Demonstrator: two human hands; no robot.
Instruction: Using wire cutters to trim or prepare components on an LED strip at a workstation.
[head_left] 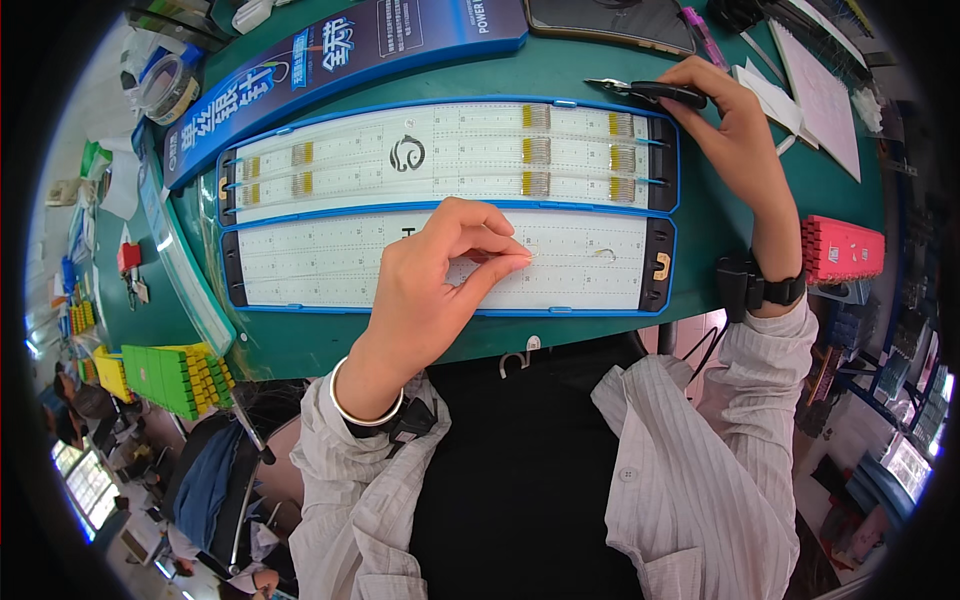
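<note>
A long, blue-rimmed fishing rig case (440, 208) lies unfolded in front of me, both halves lined with ruled white board. Thin clear lines stretch along its far half, over springy coils (536, 152) set in several columns. Above the near half, my left hand (430, 270) pinches thumb and forefinger together; whatever is between the tips is too fine to make out. A small curled bit of line or wire (604, 255) rests on the board to its right. Past the case's far right corner, my right hand (735, 125) grips small black-handled pliers (680, 95), their silver jaws pointing left.
Behind the case lies a long dark-blue printed box (350, 60). A phone (610, 22), a pink pen (705, 38) and a white notepad (815, 95) are at the far right. A red block-shaped stack (843, 250) stands at the right edge, a green one (170, 380) at the left.
</note>
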